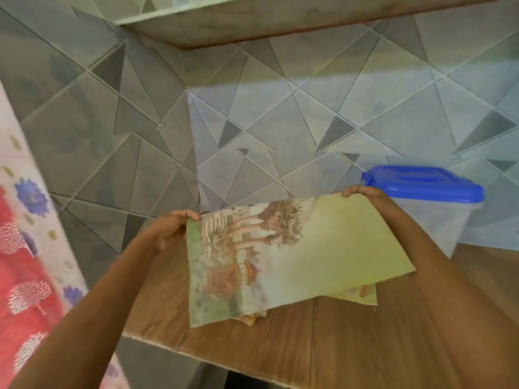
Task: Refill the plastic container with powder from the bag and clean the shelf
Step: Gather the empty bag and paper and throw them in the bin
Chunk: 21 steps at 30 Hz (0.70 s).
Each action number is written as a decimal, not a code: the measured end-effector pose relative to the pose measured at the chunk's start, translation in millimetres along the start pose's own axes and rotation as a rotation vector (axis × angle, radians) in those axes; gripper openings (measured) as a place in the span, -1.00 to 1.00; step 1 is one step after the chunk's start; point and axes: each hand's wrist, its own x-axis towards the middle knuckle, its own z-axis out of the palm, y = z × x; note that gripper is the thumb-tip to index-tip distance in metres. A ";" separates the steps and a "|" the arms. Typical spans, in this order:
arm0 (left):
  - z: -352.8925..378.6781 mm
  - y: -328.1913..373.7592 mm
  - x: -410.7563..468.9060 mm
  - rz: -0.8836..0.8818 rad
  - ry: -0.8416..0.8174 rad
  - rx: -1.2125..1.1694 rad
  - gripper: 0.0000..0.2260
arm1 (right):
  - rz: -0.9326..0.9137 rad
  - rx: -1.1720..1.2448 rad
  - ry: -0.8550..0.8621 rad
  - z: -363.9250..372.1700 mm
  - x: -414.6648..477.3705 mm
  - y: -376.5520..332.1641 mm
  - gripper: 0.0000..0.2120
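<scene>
A yellow-green printed cloth is stretched over the wooden shelf. My left hand pinches its upper left corner. At the upper right corner, my right hand grips the cloth's top edge. The lower folds of the cloth rest on the shelf. A clear plastic container with a blue lid stands on the shelf at the right, against the tiled wall, just behind my right forearm. No powder bag is in view.
Grey tiled walls meet in a corner behind the shelf. Another shelf runs overhead. A red and white flowered curtain hangs at the left edge. The shelf's front edge is near me.
</scene>
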 end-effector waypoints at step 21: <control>110.4 22.2 5.3 0.431 -0.474 0.480 -0.94 | -0.370 -0.390 -0.224 46.3 -22.6 -77.5 -0.72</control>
